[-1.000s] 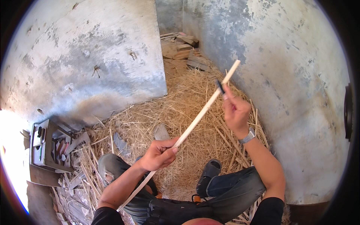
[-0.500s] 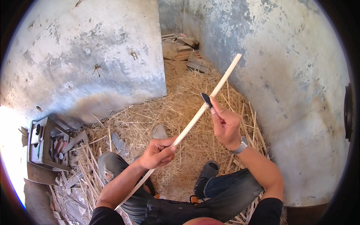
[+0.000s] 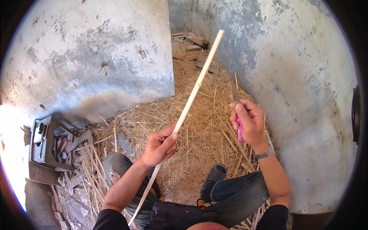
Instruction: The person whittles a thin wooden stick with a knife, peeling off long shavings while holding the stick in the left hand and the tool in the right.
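Shaving goes best with the left hand (image 3: pixel 159 146) clamped on the pale stick (image 3: pixel 190 102), which runs from lower centre to upper right, while the right hand (image 3: pixel 249 123), fist closed on a pink-handled knife (image 3: pixel 236 100), strokes away from the body

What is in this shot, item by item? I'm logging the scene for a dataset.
Stick: one, pale wood, long and thin, slanting up from the lap toward the far wall.
Knife: one, grey blade, pink handle, blade pointing up.
Straw: heap, yellow, covering the floor.
Toolbox: one, grey metal, open, at left.
Wood scraps: several, brown, far corner.
Walls: grey, stained, left and right.
Sandal: one, dark, on the right foot.
Wristwatch: one, silver, right wrist.
Left hand: grips the stick.
Right hand: holds the knife, clear of the stick.
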The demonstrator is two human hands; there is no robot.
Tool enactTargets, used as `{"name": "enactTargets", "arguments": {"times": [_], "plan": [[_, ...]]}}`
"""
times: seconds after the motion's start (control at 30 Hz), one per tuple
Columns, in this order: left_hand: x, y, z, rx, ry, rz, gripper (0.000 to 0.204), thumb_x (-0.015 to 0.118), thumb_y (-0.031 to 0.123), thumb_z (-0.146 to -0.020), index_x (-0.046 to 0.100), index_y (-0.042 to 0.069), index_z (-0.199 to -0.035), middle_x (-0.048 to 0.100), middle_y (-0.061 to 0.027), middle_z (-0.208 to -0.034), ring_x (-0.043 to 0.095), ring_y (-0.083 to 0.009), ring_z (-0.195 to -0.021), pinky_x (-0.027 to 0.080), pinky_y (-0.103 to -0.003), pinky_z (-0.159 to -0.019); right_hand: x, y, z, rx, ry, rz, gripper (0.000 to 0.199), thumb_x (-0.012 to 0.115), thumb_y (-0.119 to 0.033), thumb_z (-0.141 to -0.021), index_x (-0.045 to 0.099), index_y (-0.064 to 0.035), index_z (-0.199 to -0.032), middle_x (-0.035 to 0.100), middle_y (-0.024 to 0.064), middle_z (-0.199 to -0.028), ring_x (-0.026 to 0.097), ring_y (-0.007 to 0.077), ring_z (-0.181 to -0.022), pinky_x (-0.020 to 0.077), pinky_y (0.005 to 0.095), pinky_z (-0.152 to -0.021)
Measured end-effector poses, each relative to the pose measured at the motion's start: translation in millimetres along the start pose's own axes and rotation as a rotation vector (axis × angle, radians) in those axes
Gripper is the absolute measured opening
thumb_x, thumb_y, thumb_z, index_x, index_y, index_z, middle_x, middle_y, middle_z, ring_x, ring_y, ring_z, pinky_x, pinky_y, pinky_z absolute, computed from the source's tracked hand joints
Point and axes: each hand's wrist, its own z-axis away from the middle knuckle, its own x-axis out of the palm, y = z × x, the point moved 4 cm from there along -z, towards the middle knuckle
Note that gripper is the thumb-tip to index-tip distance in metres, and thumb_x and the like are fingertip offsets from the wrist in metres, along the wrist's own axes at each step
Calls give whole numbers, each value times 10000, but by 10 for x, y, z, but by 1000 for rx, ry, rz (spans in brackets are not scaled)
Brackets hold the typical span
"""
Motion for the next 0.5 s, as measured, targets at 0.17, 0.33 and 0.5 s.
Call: {"name": "enactTargets", "arguments": {"times": [0.17, 0.33, 0.5], "plan": [[120, -102, 50, -85, -151, 28, 485, 462, 171, -1075, 356, 73, -1537, 436, 28, -631, 426, -45, -524, 384, -213, -466, -100, 62, -12, -232, 125, 587, 242, 520, -177, -1047, 612, 23, -947, 598, 55, -729, 550, 81, -529, 429, 219, -502], [297, -207, 104, -139, -277, 80, 493, 441, 165, -1079, 325, 37, -1541, 400, 21, -592, 375, -55, -489, 354, -227, -453, -298, 179, -143, -57, 167, 601, 286, 517, -195, -1046, 625, 4, -870, 492, 12, -551, 458, 88, -465, 347, 275, -445], [249, -256, 83, -142, -214, 21, 477, 444, 138, -1076, 349, 25, -1529, 411, 19, -585, 367, -52, -472, 323, -232, -438, -192, 194, -108, -161, 154, 761, 414, 446, -238, -1068, 513, -37, -712, 418, 1, -512, 352, 86, -449, 287, 308, -444]]}}
